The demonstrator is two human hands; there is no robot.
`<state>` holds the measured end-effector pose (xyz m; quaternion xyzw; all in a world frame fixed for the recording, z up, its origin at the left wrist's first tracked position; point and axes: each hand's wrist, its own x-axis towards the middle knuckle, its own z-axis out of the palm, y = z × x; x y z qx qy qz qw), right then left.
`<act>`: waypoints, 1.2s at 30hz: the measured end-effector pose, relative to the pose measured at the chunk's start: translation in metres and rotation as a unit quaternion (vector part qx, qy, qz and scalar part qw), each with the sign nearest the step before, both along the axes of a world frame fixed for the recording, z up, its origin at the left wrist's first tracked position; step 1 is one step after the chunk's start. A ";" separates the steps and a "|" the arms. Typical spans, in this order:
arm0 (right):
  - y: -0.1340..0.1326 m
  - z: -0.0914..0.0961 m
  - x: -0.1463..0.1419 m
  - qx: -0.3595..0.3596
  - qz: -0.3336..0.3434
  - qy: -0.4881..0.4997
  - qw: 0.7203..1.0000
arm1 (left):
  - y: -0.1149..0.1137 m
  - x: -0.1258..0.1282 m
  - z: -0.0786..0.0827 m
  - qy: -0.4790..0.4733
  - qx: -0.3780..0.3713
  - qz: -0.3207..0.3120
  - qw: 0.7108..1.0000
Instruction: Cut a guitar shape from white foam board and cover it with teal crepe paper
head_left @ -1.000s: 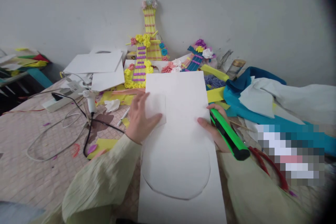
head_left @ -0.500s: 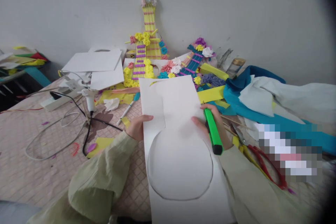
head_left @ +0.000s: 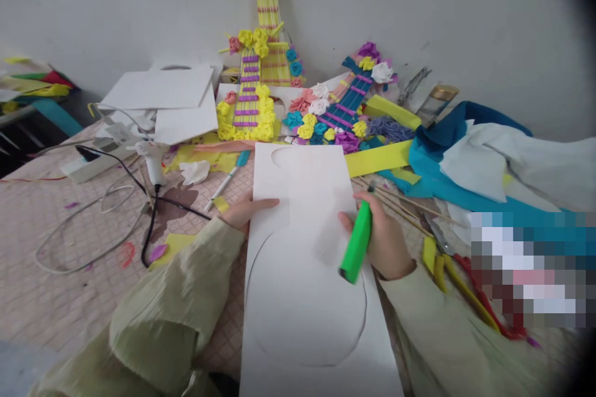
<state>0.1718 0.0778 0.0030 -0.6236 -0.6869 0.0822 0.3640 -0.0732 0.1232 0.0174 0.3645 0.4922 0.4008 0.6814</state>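
A white board (head_left: 307,273) lies before me with a curved, guitar-like outline on it: a narrow neck above a wide round body. My left hand (head_left: 239,211) is closed on its left edge, thumb on top and the other fingers hidden beneath. At the right edge is my right hand (head_left: 388,239), wrapped round a green utility knife (head_left: 358,242) whose dark end points down toward me over the board. Its thumb reaches onto the board's surface. Whether the knife's blade is out I cannot tell.
Several guitar shapes (head_left: 250,90) with paper flowers stand along the wall. At left are a white hot glue gun (head_left: 153,161), a power strip (head_left: 86,164) and cables. To the right lie wooden sticks (head_left: 400,211), scissors (head_left: 493,298) and teal paper (head_left: 428,167). White boards (head_left: 158,90) are stacked behind.
The green utility knife has swung in my right hand, its lower end now pointing left over the board. The board has come to lie flatter and slightly nearer me; the view has tilted down.
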 end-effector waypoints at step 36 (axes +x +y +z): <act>-0.012 -0.027 -0.028 -0.045 0.006 0.317 0.947 | -0.009 -0.014 0.000 0.386 0.287 -0.135 0.866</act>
